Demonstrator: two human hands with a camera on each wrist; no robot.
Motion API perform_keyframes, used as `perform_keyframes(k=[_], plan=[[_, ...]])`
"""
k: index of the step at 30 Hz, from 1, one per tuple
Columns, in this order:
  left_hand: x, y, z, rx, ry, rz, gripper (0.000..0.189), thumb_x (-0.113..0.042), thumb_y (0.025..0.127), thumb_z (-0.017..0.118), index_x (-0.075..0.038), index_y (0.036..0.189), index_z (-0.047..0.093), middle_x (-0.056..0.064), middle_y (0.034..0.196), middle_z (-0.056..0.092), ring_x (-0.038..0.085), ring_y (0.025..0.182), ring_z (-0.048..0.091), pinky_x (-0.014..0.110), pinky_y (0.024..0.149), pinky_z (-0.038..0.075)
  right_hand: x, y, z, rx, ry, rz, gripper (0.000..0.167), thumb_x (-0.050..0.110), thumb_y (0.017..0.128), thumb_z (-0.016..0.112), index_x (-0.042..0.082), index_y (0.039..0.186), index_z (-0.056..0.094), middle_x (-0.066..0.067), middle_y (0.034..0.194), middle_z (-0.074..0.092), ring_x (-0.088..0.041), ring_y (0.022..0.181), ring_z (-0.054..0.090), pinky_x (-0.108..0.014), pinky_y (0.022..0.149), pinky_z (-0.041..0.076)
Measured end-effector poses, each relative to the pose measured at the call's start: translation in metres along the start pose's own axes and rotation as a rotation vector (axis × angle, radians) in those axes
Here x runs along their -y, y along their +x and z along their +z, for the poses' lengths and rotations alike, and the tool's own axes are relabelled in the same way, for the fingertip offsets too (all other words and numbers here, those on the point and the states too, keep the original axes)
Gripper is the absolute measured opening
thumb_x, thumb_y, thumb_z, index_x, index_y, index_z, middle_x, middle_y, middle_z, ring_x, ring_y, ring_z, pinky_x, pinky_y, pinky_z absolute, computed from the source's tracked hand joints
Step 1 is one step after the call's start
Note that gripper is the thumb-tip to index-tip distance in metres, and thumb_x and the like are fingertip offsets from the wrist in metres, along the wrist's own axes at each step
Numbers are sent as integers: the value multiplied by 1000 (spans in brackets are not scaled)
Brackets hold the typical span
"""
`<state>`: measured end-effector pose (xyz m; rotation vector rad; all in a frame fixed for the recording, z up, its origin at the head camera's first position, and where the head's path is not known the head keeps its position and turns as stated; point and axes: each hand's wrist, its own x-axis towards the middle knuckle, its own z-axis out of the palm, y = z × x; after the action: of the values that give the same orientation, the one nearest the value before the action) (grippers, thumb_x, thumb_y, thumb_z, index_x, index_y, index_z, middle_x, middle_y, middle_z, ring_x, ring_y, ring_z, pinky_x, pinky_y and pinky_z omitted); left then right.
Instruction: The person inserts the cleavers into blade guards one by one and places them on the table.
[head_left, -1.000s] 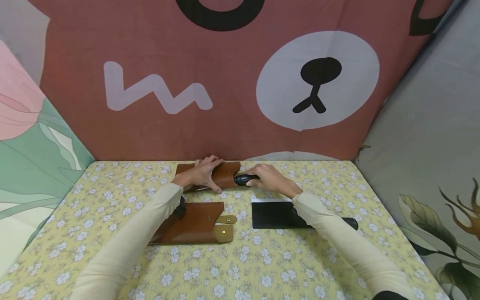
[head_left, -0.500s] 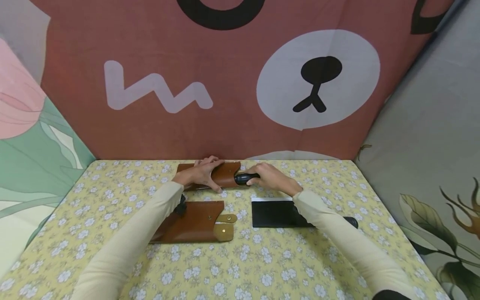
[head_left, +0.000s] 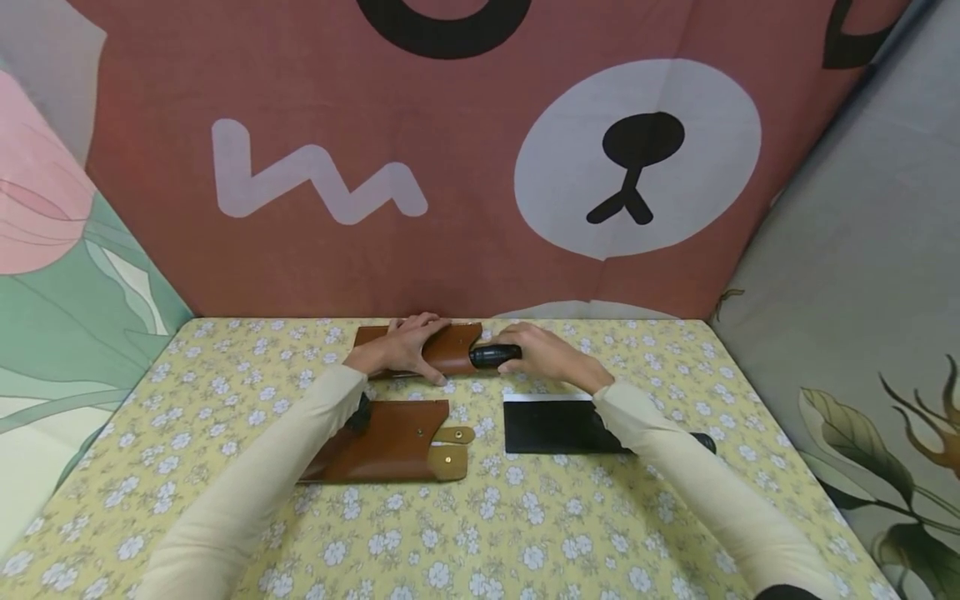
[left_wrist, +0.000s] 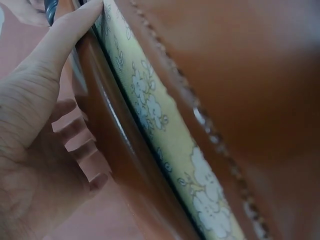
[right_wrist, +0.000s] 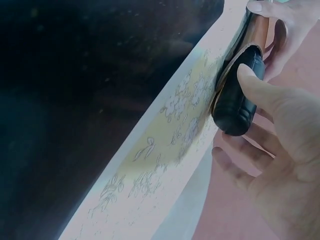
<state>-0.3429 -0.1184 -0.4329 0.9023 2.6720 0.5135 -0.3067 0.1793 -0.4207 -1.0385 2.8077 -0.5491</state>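
A brown leather sheath (head_left: 452, 350) lies at the table's far edge, a knife's black handle (head_left: 491, 356) sticking out of its right end. The knife's blade is hidden inside. My left hand (head_left: 408, 346) spans this sheath and grips it, thumb along the near edge and fingers over the far one. My right hand (head_left: 551, 358) holds the handle near its butt; in the right wrist view the thumb (right_wrist: 255, 82) lies on top and the fingers reach round the far side. A second brown sheath (head_left: 382, 437) with tan snap straps (head_left: 447, 463) lies nearer, below my left wrist.
A black-bladed cleaver (head_left: 555, 427) with a pale edge lies under my right forearm, its handle end (head_left: 703, 442) showing beyond the sleeve. A flowered yellow cloth (head_left: 480, 533) covers the table. A printed fabric backdrop (head_left: 465, 267) rises behind the far edge.
My right hand has slid slightly to the right along the knife handle, baring more of it. My left hand and the sheath beneath it have stayed in place.
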Motion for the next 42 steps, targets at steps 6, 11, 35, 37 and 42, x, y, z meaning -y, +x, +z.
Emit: perform_keyframes(k=[6, 11, 35, 37, 42], plan=[[0, -1, 2, -31, -8, 18, 118, -51, 79, 91, -12, 168, 24, 19, 170, 21, 43, 156, 22, 68, 118, 15, -2, -9, -3, -5, -41, 3, 58, 25, 94, 81, 10, 147, 62, -14, 145, 60, -35, 137, 52, -55, 105, 50], [0, -5, 5, -63, -12, 53, 115, -51, 80, 90, -15, 168, 24, 19, 171, 20, 42, 157, 20, 70, 119, 12, -7, -18, -7, -2, -6, 12, 64, 26, 96, 78, 8, 153, 55, -19, 157, 49, -39, 147, 42, -60, 113, 42], [8, -35, 14, -277, 10, 171, 99, -44, 87, 86, -10, 164, 35, 20, 169, 25, 40, 154, 27, 72, 115, 19, -25, -64, -17, -146, 32, -25, 82, 24, 92, 82, 12, 162, 41, -15, 164, 43, -41, 149, 40, -68, 116, 33], [7, -37, 14, -285, 18, 176, 99, -43, 87, 86, -10, 164, 35, 20, 169, 26, 40, 153, 28, 72, 114, 19, -26, -68, -18, -149, 35, -20, 82, 25, 93, 82, 12, 162, 41, -15, 164, 42, -42, 150, 39, -68, 116, 33], [4, -43, 14, -281, 20, 190, 99, -43, 86, 87, -12, 164, 35, 21, 168, 27, 42, 152, 29, 71, 112, 20, -30, -74, -18, -136, 38, -1, 83, 30, 94, 81, 10, 163, 40, -18, 166, 39, -42, 151, 36, -70, 116, 31]])
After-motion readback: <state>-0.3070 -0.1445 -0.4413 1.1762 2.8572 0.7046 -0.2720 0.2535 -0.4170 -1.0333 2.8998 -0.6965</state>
